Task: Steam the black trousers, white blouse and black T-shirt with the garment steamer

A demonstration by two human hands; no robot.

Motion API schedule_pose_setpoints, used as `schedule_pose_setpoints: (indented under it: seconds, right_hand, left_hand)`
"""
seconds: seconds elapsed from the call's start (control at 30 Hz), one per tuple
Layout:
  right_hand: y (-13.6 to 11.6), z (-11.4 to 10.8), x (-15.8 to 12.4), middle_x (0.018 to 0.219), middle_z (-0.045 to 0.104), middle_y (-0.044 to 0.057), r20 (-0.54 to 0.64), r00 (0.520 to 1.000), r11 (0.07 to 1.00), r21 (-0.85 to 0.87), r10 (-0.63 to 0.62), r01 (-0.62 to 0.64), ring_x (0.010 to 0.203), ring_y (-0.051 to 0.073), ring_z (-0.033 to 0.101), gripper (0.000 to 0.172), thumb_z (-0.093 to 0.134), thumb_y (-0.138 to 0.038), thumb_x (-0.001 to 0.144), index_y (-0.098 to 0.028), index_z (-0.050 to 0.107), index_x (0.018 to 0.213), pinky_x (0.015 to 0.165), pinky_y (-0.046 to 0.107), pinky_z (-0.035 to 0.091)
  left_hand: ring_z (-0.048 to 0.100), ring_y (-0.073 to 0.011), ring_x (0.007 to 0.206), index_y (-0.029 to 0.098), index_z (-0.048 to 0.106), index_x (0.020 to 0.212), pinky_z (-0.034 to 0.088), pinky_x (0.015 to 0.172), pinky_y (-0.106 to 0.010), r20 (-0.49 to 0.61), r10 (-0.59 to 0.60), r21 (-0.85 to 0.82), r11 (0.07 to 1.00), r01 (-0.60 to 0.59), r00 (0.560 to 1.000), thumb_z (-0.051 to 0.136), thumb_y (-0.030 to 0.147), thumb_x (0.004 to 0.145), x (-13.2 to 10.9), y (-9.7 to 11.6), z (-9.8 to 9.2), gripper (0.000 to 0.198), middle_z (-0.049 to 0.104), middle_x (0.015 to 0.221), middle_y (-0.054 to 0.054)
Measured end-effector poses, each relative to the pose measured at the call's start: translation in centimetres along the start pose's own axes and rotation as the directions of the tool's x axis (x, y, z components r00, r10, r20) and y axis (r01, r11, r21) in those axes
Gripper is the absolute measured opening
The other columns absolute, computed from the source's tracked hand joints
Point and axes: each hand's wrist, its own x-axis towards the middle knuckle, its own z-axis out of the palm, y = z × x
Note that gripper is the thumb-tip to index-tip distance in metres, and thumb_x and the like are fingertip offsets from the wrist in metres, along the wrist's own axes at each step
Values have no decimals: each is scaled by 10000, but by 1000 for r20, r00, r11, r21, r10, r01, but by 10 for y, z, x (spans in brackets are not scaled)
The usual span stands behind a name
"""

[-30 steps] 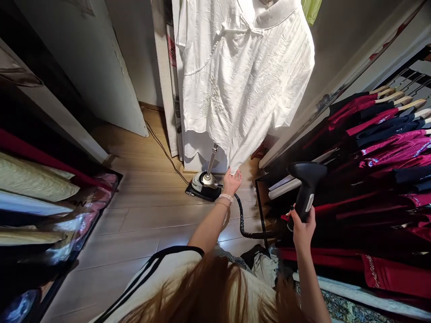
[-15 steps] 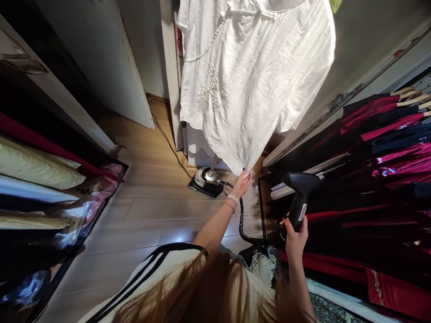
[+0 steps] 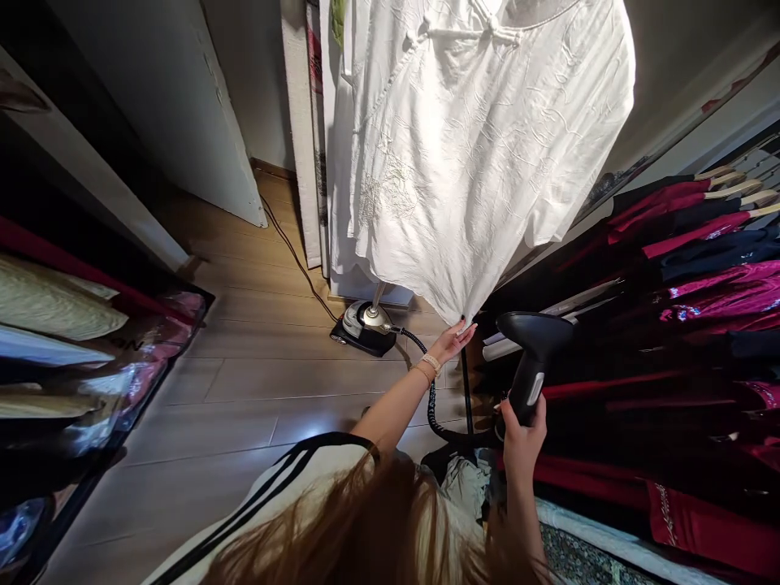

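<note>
Head camera looks down past my own hair at the wooden floor (image 3: 274, 382). My left hand (image 3: 454, 341) reaches up and forward, its fingertips pinched on the lowest corner of the white dress (image 3: 481, 162). The dress hangs in front of me and is drawn down to a point at that hand. My right hand (image 3: 521, 426) is clenched around the handle of the black steamer head (image 3: 533, 345), held upright just right of the hem and clear of the cloth. Its ribbed hose (image 3: 430, 398) loops down and back to the steamer base (image 3: 364, 325), which stands on the floor's far edge under the dress. Red and dark clothes (image 3: 688, 268) hang on a rail along the right; folded fabrics (image 3: 54, 309) fill shelves on the left.
</note>
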Motion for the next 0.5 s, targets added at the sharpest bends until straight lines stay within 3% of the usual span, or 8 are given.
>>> schedule_pose_setpoints:
  seconds: [0.2,0.33,0.4,0.5]
  right_hand:
    - [0,14,-4,996,702,74,-8,995,992,-76,-102,101,859,210,641,657,763,-517,715,-150,600,1236,819,333,533]
    - [13,28,1,1119,714,127,78,974,941,-251,-215,228,961,254,679,681,711,-533,795,-140,577,1335,882,369,537]
    - [20,35,7,1223,692,149,152,943,885,-330,-295,329,1062,274,680,652,663,-511,854,-148,555,1384,927,381,532]
    - [22,38,18,1252,681,148,290,854,743,-424,-431,518,1101,274,681,577,596,-438,921,-163,541,1425,896,358,543]
  left_hand:
    - [678,-111,789,149,666,826,537,911,-267,-26,44,48,998,-43,999,781,23,786,7,-26,2,174,707,815,-37]
    - [675,-139,829,159,649,764,518,949,-313,-16,45,83,996,-43,999,798,26,747,9,-36,1,200,697,787,-40]
    - [689,-179,882,170,658,779,523,951,-347,1,40,100,994,-40,999,798,97,772,7,-39,-2,157,696,783,-51]
    - [702,-222,919,189,677,845,543,925,-382,48,32,115,993,-37,998,778,217,818,1,-41,-8,108,697,786,-53]
